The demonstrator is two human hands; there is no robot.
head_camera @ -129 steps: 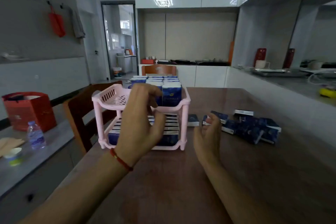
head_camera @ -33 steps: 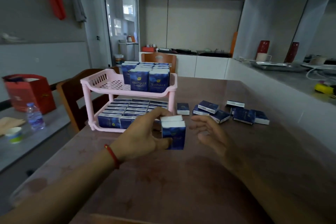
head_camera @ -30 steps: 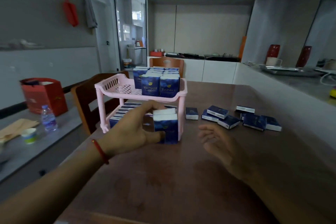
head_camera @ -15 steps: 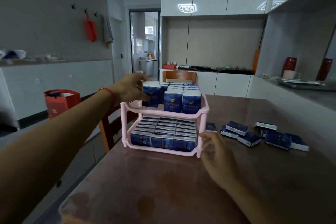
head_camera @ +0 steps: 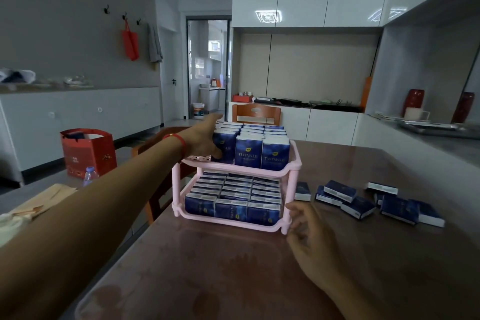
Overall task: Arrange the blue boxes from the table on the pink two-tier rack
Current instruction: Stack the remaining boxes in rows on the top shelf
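Note:
The pink two-tier rack (head_camera: 291, 187) stands on the brown table (head_camera: 233, 267). Its lower tier is packed with blue boxes (head_camera: 233, 209) lying in rows. Upright blue boxes (head_camera: 262, 150) fill most of the top tier. My left hand (head_camera: 200, 140) reaches to the top tier's front left corner and grips a blue box (head_camera: 227, 147) there, thumb on its front, fingers over the back. My right hand (head_camera: 311, 236) hovers, fingers loosely curled and empty, beside the rack's front right leg. Several loose blue boxes (head_camera: 358, 206) lie on the table right of the rack.
A wooden chair (head_camera: 255, 113) stands behind the table and another (head_camera: 155, 145) at its left side. On the low grey surface to the left sit a red bag (head_camera: 88, 150) and a water bottle (head_camera: 89, 176). A grey counter (head_camera: 428, 143) runs along the right.
My left hand carried a blue box from the table up to the top tier and now holds it at the front left corner. My right hand stayed by the rack's front right leg.

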